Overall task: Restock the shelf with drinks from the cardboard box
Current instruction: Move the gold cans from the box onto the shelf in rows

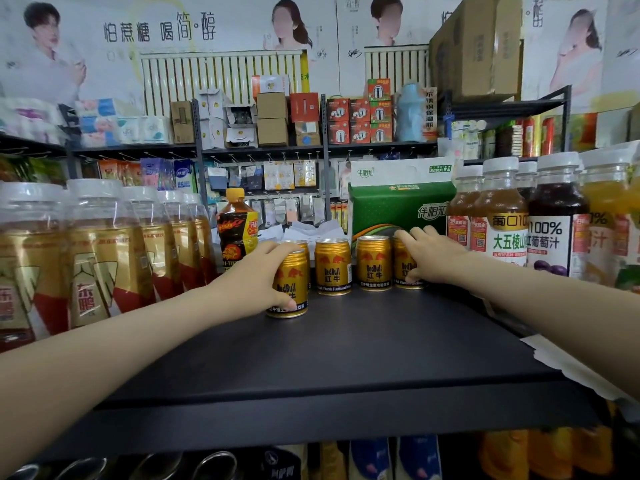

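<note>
Middle of the frame there's a black shelf with a short row of gold Red Bull cans near its back. The left hand has fingers and thumb wrapped round the front-left can, which stands a bit ahead of the rest, and the right hand is curled over the rightmost can, with two middle cans standing free between them. Gold-label bottles crowd the left side, juice bottles the right, and a green box sits just behind the cans.
</note>
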The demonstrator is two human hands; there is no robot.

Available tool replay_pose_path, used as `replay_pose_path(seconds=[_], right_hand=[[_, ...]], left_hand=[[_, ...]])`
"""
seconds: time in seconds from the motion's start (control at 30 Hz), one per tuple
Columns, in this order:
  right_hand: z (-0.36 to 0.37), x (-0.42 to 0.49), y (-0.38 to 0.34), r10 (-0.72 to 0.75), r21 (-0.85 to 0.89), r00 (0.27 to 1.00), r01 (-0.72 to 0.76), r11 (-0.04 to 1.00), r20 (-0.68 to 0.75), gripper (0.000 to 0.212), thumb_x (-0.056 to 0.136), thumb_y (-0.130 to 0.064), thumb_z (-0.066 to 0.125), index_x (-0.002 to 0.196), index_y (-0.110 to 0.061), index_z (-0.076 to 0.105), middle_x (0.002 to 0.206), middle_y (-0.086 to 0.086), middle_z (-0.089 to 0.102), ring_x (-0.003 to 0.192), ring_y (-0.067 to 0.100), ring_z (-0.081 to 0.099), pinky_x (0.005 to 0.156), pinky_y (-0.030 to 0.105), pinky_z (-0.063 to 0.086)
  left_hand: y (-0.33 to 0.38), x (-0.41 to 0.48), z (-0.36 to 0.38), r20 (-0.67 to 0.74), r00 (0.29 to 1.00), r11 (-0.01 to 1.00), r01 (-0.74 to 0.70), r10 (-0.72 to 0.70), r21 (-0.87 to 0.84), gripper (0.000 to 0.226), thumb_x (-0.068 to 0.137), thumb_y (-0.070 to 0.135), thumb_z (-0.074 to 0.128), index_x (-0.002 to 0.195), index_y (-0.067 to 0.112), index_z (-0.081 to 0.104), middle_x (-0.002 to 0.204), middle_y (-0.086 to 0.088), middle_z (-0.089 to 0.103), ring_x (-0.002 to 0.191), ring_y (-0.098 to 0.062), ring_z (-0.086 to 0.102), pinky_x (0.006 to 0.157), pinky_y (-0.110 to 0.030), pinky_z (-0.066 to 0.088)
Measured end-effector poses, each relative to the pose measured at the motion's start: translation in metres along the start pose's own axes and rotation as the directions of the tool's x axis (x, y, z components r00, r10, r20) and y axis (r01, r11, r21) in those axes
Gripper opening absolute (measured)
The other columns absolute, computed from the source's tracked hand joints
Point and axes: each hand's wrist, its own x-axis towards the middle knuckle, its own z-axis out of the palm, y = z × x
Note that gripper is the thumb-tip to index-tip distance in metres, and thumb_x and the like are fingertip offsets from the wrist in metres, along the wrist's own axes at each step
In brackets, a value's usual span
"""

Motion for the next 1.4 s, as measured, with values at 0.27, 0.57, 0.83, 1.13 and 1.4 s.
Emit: replay_pose_path(seconds=[0.27, 0.57, 0.83, 1.13, 1.4], right_hand=[[-0.029, 0.008, -0.050, -0.276, 0.141, 0.926, 0.318, 0.937, -0.256, 0.084, 0.087, -0.035, 0.063, 0.152, -0.018, 0.014, 0.155, 0.007, 0.024, 0.142, 0.023, 0.021, 0.115, 0.035, 0.019], [-0.007, 0.038, -0.097, -0.294, 0.185, 0.953, 0.304, 0.935, -0.076, 0.088, 0.084, -0.019, 0.070, 0.152, -0.017, 0.013, 0.146, 0.010, 0.035, 0.133, 0.027, 0.033, 0.105, 0.037, 0.034], [-0.003, 0.037, -0.096, -0.302, 0.121, 0.946, 0.315, 0.941, -0.116, 0.089, 0.083, -0.021, 0.071, 0.152, -0.015, 0.014, 0.147, 0.010, 0.033, 0.135, 0.026, 0.029, 0.110, 0.035, 0.028], [-0.022, 0.006, -0.098, -0.152, 0.139, 0.987, 0.159, 0.977, -0.059, 0.091, 0.089, -0.038, 0.063, 0.153, -0.025, -0.001, 0.161, 0.007, -0.010, 0.147, 0.027, -0.010, 0.119, 0.041, 0.005], [-0.061, -0.066, -0.133, -0.134, 0.278, 0.984, 0.163, 0.947, -0.120, 0.067, 0.091, -0.024, 0.057, 0.148, -0.016, 0.024, 0.154, 0.012, 0.019, 0.142, 0.031, 0.017, 0.111, 0.043, 0.031]], left_hand=[[-0.006, 0.016, 0.002, 0.089, 0.995, 0.999, -0.043, 0.040, 0.034, 0.092, 0.080, 0.033, 0.075, 0.150, 0.027, 0.015, 0.152, 0.004, 0.021, 0.137, -0.016, 0.030, 0.104, -0.026, 0.036], [-0.010, 0.021, 0.006, 0.059, 0.997, 0.986, -0.056, 0.047, 0.157, 0.092, 0.080, 0.040, 0.073, 0.151, 0.026, 0.015, 0.154, 0.003, 0.022, 0.140, -0.020, 0.021, 0.113, -0.036, 0.027], [-0.014, 0.021, 0.005, 0.073, 0.993, 0.992, -0.097, 0.091, 0.079, 0.091, 0.081, 0.031, 0.073, 0.150, 0.025, 0.015, 0.152, 0.003, 0.024, 0.136, -0.016, 0.030, 0.107, -0.029, 0.035], [-0.010, 0.017, 0.007, 0.091, 0.996, 0.983, -0.038, 0.022, 0.181, 0.094, 0.082, 0.037, 0.071, 0.151, 0.026, 0.009, 0.155, -0.004, 0.015, 0.141, -0.027, 0.023, 0.114, -0.046, 0.027], [0.020, -0.040, -0.014, -0.053, 0.997, 0.977, 0.066, -0.056, 0.202, 0.066, 0.090, 0.043, 0.057, 0.145, 0.021, 0.028, 0.144, -0.008, 0.037, 0.126, -0.027, 0.044, 0.103, -0.041, 0.041]])
